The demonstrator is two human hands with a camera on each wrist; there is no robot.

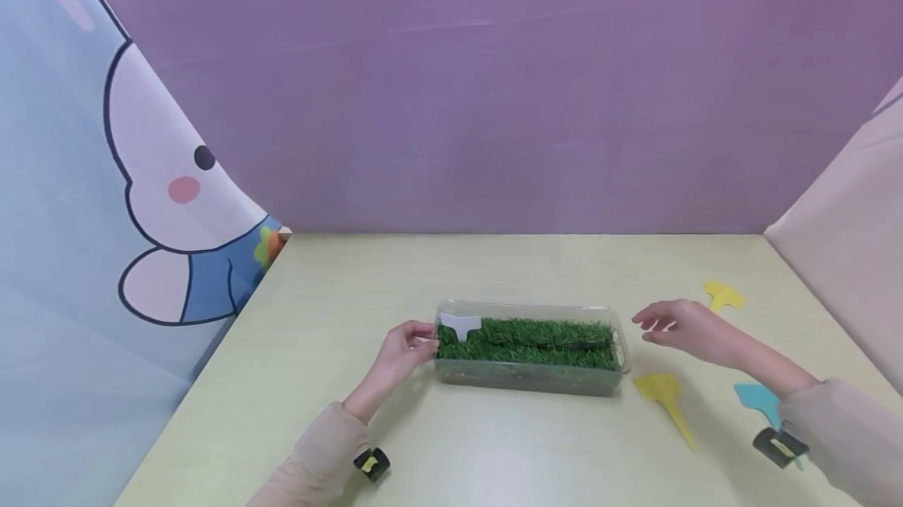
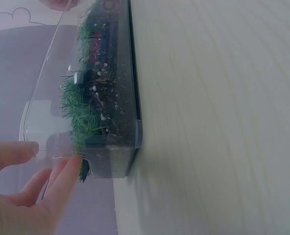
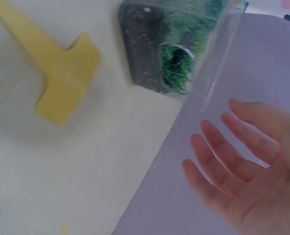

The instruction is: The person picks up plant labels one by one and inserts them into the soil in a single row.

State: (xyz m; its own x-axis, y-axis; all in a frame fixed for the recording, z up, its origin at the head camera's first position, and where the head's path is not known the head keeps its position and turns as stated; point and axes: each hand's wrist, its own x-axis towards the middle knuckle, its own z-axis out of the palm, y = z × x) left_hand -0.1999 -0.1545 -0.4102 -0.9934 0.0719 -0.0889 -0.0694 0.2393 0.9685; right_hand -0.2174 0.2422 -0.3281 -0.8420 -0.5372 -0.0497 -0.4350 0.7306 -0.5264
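Note:
A clear plastic box holds dark soil with strips of green grass on top. In the grass near its left end stands a white T-shaped plant label. My left hand holds the box at its left end, thumb and fingers at the end wall in the left wrist view. To the right of the box, my right hand hovers apart from it, holding nothing; its fingers are spread and slightly bent in the right wrist view. Below that hand lies a yellow plant label.
Another yellow label lies farther back on the right. A blue label lies partly hidden under the right forearm. The pale tabletop ends at a purple cloth behind, with printed cloth on the left.

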